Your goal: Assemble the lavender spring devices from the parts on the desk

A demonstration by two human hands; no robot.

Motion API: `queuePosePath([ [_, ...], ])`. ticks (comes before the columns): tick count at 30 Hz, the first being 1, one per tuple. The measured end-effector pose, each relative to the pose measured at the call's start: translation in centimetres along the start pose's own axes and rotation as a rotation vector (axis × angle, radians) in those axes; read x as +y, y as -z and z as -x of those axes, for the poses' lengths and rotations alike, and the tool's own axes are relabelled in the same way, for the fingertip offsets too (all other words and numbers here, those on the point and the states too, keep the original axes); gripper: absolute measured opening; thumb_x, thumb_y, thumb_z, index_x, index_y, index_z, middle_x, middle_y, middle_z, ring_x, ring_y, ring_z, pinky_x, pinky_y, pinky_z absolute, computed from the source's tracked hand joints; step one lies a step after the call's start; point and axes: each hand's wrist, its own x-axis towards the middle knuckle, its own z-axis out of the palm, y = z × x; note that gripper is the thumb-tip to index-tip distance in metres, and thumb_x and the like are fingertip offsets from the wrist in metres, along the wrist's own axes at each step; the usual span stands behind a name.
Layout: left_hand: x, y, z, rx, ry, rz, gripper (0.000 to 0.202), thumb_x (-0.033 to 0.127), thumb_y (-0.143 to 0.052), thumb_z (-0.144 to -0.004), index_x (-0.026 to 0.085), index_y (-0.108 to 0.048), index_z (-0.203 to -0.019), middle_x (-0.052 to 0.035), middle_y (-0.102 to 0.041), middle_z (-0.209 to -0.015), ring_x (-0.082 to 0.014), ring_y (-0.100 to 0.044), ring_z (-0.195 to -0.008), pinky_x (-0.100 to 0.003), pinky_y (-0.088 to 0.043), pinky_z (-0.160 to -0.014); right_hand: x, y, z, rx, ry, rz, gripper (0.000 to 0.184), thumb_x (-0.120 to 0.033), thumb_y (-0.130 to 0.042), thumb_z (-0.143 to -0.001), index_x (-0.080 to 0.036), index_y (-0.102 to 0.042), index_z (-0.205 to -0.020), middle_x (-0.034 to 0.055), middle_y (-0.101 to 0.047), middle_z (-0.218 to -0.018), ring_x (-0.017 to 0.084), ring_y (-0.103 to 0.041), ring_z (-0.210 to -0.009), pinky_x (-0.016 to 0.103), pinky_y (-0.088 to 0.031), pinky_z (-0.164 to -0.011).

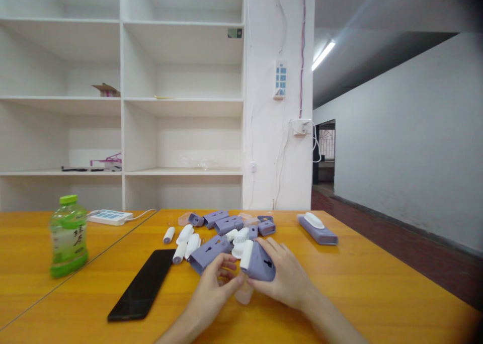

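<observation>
My right hand (281, 271) is closed around a purple plastic housing (260, 263) with a keyhole-shaped slot in its side. A white cylinder (246, 255) sits at the housing's left edge. Just left of it is my left hand (217, 283), its fingers loosely curled and apart, with no part visible in its grasp. Below the housing, by the left thumb, a translucent piece (244, 294) shows; whether the thumb touches it I cannot tell. Another purple housing (209, 253) lies behind my left hand. White ribbed oval parts (192, 246) and a spring (229, 237) lie nearby.
Several purple housings (228, 225) are heaped at the back of the table. A purple piece with a white oval top (317, 228) lies at right. At left are a black phone-like slab (145, 283), a green bottle (69, 238) and a power strip (109, 217). White shelves (183, 173) stand behind.
</observation>
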Motion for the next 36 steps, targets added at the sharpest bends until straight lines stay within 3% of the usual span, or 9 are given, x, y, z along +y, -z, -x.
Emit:
queuePosePath([
  [3, 0.1, -0.5, 0.8, -0.086, 0.027, -0.139, 0.071, 0.023, -0.084, -0.066, 0.024, -0.056, -0.132, -0.0067, -0.069, -0.118, -0.0253, -0.065, -0.101, -0.036, -0.053, -0.090, 0.6, 0.0, -0.1, 0.016, -0.035, 0.007, 0.075, -0.051, -0.079, -0.076, -0.023, -0.053, -0.141, 0.0110, -0.063, -0.133, 0.032, -0.063, -0.113, 0.046, -0.050, -0.099],
  [5, -0.3, -0.9, 1.1, -0.075, 0.022, -0.213, 0.088, 0.020, -0.088, -0.060, 0.025, -0.052, -0.140, -0.0075, -0.066, -0.127, -0.0280, -0.063, -0.110, -0.038, -0.050, -0.098, 1.0, -0.1, -0.1, 0.024, -0.057, -0.004, 0.076, -0.050, -0.080, -0.076, -0.022, -0.052, -0.141, 0.0113, -0.062, -0.135, 0.031, -0.061, -0.118, 0.045, -0.049, -0.102],
  [7, -0.8, -1.1, 0.9, -0.031, -0.027, -0.289, 0.080, 0.022, -0.088, -0.060, 0.023, -0.058, -0.134, -0.0087, -0.066, -0.128, -0.0298, -0.062, -0.112, -0.039, -0.048, -0.100, 1.1, -0.2, -0.1, 0.023, -0.059, -0.011, 0.076, -0.051, -0.080, -0.076, -0.022, -0.052, -0.141, 0.0116, -0.061, -0.136, 0.031, -0.060, -0.120, 0.044, -0.048, -0.104],
  [11, -1.2, -0.7, 0.1, 0.049, -0.095, -0.408, 0.037, 0.023, -0.074, -0.075, 0.020, -0.069, -0.111, -0.0069, -0.072, -0.102, -0.0257, -0.065, -0.087, -0.038, -0.052, -0.083, 1.0, -0.1, -0.1, -0.008, -0.030, 0.000, 0.078, -0.052, -0.080, -0.075, -0.023, -0.053, -0.142, 0.0116, -0.062, -0.134, 0.032, -0.062, -0.117, 0.044, -0.050, -0.101],
  [15, -0.1, 0.3, 0.0, 0.118, -0.203, -0.362, 0.029, 0.018, -0.067, -0.079, 0.022, -0.065, -0.108, -0.0067, -0.068, -0.108, -0.0254, -0.065, -0.096, -0.034, -0.054, -0.080, 0.7, 0.2, -0.1, -0.069, -0.042, -0.030, 0.084, -0.051, -0.081, -0.073, -0.027, -0.050, -0.147, 0.0105, -0.065, -0.130, 0.033, -0.064, -0.113, 0.046, -0.050, -0.100],
  [18, 0.7, 0.7, 0.4, 0.091, -0.281, -0.255, 0.036, 0.011, -0.059, -0.082, 0.026, -0.060, -0.115, -0.0079, -0.062, -0.123, -0.0259, -0.062, -0.113, -0.031, -0.059, -0.076, 0.5, 0.4, 0.0, -0.115, -0.042, -0.066, 0.087, -0.048, -0.085, -0.069, -0.029, -0.051, -0.147, 0.0091, -0.066, -0.129, 0.034, -0.064, -0.115, 0.045, -0.051, -0.099],
  [22, 0.5, 0.8, 0.8, 0.044, -0.381, -0.292, 0.046, 0.003, -0.055, -0.082, 0.029, -0.059, -0.119, -0.0080, -0.050, -0.147, -0.0261, -0.047, -0.140, -0.038, -0.054, -0.103, 0.1, 0.4, 0.2, -0.145, -0.032, -0.127, 0.089, -0.047, -0.087, -0.065, -0.029, -0.053, -0.145, 0.0083, -0.066, -0.130, 0.033, -0.065, -0.116, 0.045, -0.051, -0.100],
  [27, -0.3, 1.2, 0.9, -0.021, -0.455, -0.463, 0.054, -0.001, -0.056, -0.081, 0.032, -0.060, -0.124, -0.0053, -0.047, -0.156, -0.0253, -0.045, -0.145, -0.047, -0.037, -0.121, -0.2, 0.2, 0.4, -0.152, -0.034, -0.167, 0.093, -0.049, -0.087, -0.065, -0.028, -0.051, -0.148, 0.0103, -0.062, -0.140, 0.034, -0.062, -0.123, 0.047, -0.048, -0.106],
  [36, 0.1, 1.3, 1.7, -0.086, -0.583, -0.642, 0.057, 0.000, -0.050, -0.088, 0.034, -0.057, -0.134, -0.0024, -0.042, -0.161, -0.0225, -0.040, -0.148, -0.044, -0.038, -0.122, -0.9, 0.4, 0.5, -0.151, 0.007, -0.248, 0.095, -0.044, -0.089, -0.064, -0.030, -0.048, -0.149, 0.0080, -0.059, -0.146, 0.032, -0.059, -0.129, 0.046, -0.045, -0.110],
])
